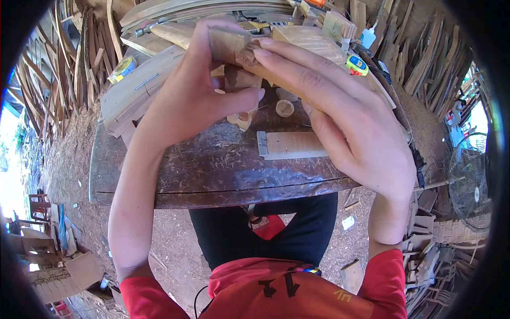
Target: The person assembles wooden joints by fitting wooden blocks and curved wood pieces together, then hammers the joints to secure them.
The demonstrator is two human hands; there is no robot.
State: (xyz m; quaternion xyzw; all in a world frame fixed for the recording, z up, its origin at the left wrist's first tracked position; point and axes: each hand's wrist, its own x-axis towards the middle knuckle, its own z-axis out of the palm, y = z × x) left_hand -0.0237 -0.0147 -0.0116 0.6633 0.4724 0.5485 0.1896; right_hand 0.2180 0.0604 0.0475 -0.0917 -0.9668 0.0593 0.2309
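My left hand [199,87] is wrapped round the left end of a light wooden piece [229,47] held up over the bench, its thumb pointing right beneath it. Long fingers of my right hand [340,101] lie along the right part of the same piece and cover much of it. Below the piece, other carved wooden parts [243,114] rest on the dark bench [212,165]. A small round wooden cup [285,108] stands between my hands. Nearer to me lies a flat wooden board [295,144] with a grey strip at its left end, partly behind my right hand.
Two tape measures [123,69] [356,65] lie at the bench's left and right. A hammer [146,28], planks [175,10], a wooden block [313,41] and a white bottle [368,35] are at the back. A fan [468,181] stands at right, with wood strips stacked around.
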